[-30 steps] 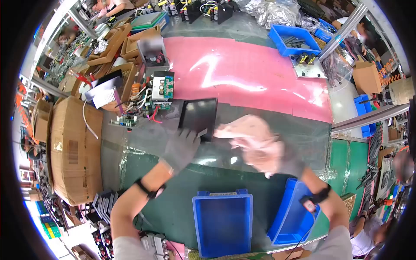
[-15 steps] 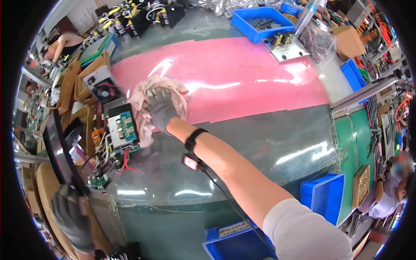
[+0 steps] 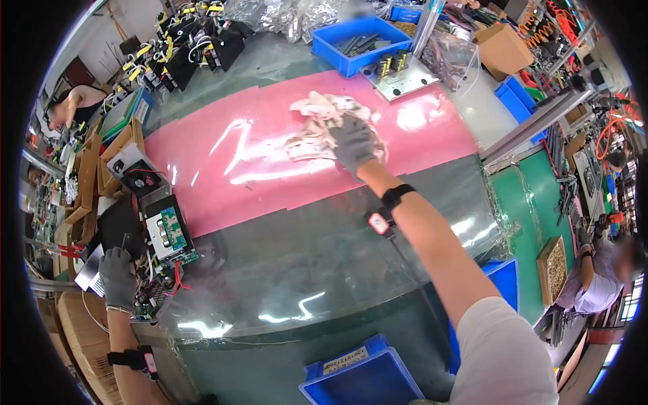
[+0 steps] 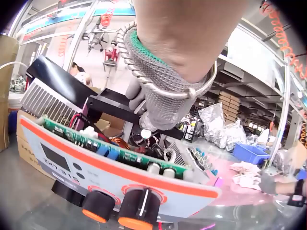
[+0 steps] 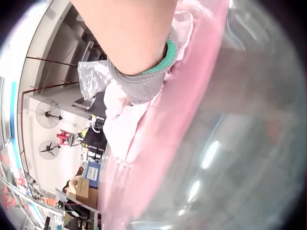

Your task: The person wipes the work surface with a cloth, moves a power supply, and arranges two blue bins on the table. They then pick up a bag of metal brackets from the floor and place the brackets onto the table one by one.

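In the head view, my gloved right hand [image 3: 354,143] lies with its fingers spread on a crumpled pale pink cloth [image 3: 320,115], pressing it on the pink sheet [image 3: 270,175]. The cloth [image 5: 122,120] also shows beyond the wrist in the right wrist view. At the far left, my gloved left hand [image 3: 119,278] grips the edge of a black tray [image 3: 120,221]. Seen from the left wrist, its fingers [image 4: 135,96] bend round the black tray [image 4: 111,106], above a device panel with knobs [image 4: 120,175]. Part of the tray is hidden by the hand.
A circuit-board unit [image 3: 165,233] with loose wires stands right of the left hand. Blue bins stand at the back [image 3: 351,59] and front [image 3: 364,378]. A metal plate with black posts [image 3: 401,79] is at the back right; cardboard boxes [image 3: 81,337] are at the left.
The black tray went from the table centre to the far left with my left hand. My right hand moved the cloth left onto the pink sheet, then right across it. The view shifted.
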`<state>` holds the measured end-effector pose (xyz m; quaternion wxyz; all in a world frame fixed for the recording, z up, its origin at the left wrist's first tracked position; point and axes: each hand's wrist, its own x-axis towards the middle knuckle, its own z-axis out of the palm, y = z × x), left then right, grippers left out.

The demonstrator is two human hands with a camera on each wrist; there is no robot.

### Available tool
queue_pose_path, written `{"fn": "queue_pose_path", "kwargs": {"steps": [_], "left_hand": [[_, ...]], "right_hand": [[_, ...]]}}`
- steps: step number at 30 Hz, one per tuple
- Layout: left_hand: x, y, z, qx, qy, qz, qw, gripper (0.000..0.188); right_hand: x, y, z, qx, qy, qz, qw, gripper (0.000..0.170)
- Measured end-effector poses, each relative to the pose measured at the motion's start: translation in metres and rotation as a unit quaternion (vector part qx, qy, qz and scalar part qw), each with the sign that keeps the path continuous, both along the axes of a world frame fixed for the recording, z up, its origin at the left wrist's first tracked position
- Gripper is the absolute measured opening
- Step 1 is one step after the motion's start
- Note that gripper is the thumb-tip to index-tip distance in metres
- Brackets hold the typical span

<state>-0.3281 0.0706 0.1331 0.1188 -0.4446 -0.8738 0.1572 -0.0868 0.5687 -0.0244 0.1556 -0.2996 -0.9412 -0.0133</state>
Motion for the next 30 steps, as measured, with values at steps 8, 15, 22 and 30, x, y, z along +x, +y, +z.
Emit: {"fn": "queue_pose_path", "kwargs": {"steps": [8,15,22,30], "left_hand": [[0.071,0.060,0.056,0.136,0.144,-0.042,0.979,0.023],[0.182,0.169,0.072,0.141,0.001,-0.250,0.958,0.025],[0.206,0.203,0.043,0.131,-0.075,-0.274,0.950,0.023],[0.248,0.221,0.022,0.163,-0.157,-0.271,0.936,0.021]], "right_hand": [[0.025,-0.093,0.070,-0.053,0.106,0.209,0.971,0.041],[-0.083,-0.105,0.004,-0.052,-0.044,0.145,0.987,0.081],[-0.017,0.037,-0.005,-0.011,-0.012,-0.054,0.998,0.068],[0.124,0.073,0.001,-0.003,-0.074,-0.148,0.986,0.084]]}}
